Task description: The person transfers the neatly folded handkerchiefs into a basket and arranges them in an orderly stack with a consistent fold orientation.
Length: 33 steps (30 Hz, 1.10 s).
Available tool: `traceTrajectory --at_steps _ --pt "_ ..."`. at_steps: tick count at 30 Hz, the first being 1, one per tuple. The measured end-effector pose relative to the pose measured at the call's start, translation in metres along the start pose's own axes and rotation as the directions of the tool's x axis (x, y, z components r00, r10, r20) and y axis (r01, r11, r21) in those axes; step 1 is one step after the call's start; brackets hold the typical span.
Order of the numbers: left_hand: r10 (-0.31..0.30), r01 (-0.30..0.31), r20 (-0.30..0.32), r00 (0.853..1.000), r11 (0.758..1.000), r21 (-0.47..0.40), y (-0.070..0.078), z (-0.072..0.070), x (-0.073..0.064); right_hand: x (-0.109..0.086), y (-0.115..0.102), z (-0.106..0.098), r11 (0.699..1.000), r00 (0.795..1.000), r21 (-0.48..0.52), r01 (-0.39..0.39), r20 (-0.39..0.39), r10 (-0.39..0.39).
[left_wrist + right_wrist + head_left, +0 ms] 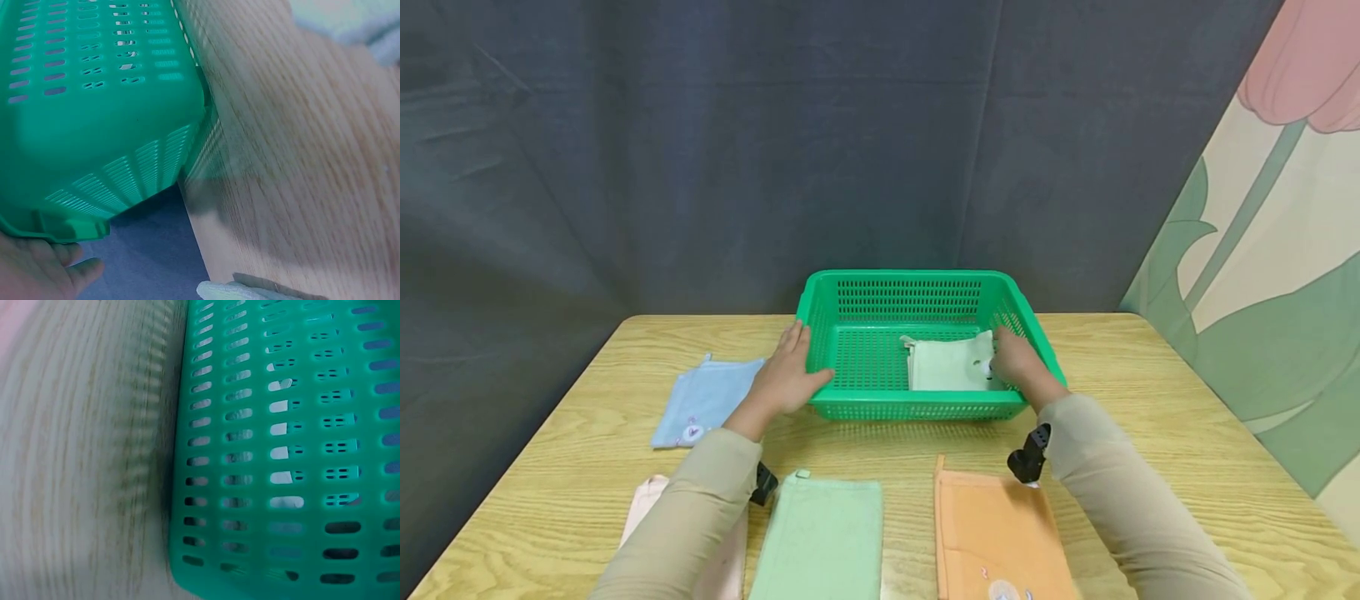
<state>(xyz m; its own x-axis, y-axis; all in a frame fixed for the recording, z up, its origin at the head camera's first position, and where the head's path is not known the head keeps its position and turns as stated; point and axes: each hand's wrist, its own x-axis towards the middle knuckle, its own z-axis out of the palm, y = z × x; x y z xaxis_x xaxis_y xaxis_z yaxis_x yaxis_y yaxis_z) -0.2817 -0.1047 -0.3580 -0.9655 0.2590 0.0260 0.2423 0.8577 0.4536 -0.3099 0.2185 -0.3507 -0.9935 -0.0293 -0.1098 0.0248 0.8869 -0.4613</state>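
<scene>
Pale cloth (951, 367) lay in the basket's (880, 397) right half, long axis running left-right, loop (907, 340) pointing left. Right hand's (1019, 362) grip pinched its right end; left hand's (786, 379) was relaxed against the basket.

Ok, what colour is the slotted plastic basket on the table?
Bright green; the slotted plastic basket shows best in the head view.

Hiding the fingertips of the right hand (1017, 360) at a corner of the folded pale-green washcloth (946, 367). Losing part of the blue washcloth (707, 396) behind the left hand (784, 379). Covering much of the pink washcloth (730, 554) with the left sleeve (681, 517), below that hand. Cutting off the green washcloth (823, 542) and the orange washcloth (1000, 533) below both hands. Blurring a cropped pale cloth (347, 15), diagonally across from the left hand.
</scene>
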Motion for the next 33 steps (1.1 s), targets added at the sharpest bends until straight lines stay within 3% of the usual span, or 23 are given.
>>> traceTrajectory --at_steps 11,22,28,33 --pt "0.007 -0.007 -0.007 1.000 1.000 -0.004 0.001 -0.001 -0.002 -0.004 -0.004 -0.001 1.000 0.999 -0.021 0.009 -0.037 -0.010" --pt "0.003 -0.003 -0.010 1.000 1.000 -0.016 0.001 -0.001 -0.001 -0.006 -0.003 -0.001 0.996 0.993 -0.050 0.069 -0.089 -0.074" --pt "-0.001 0.001 -0.008 1.000 1.000 -0.006 0.001 -0.001 -0.001 -0.008 0.001 -0.003 0.988 0.986 0.077 0.133 -0.115 -0.124" --pt "0.003 -0.003 -0.004 1.000 1.000 -0.002 0.000 0.000 -0.001 -0.010 0.004 -0.004 0.954 0.988 0.265 0.143 -0.098 -0.121"
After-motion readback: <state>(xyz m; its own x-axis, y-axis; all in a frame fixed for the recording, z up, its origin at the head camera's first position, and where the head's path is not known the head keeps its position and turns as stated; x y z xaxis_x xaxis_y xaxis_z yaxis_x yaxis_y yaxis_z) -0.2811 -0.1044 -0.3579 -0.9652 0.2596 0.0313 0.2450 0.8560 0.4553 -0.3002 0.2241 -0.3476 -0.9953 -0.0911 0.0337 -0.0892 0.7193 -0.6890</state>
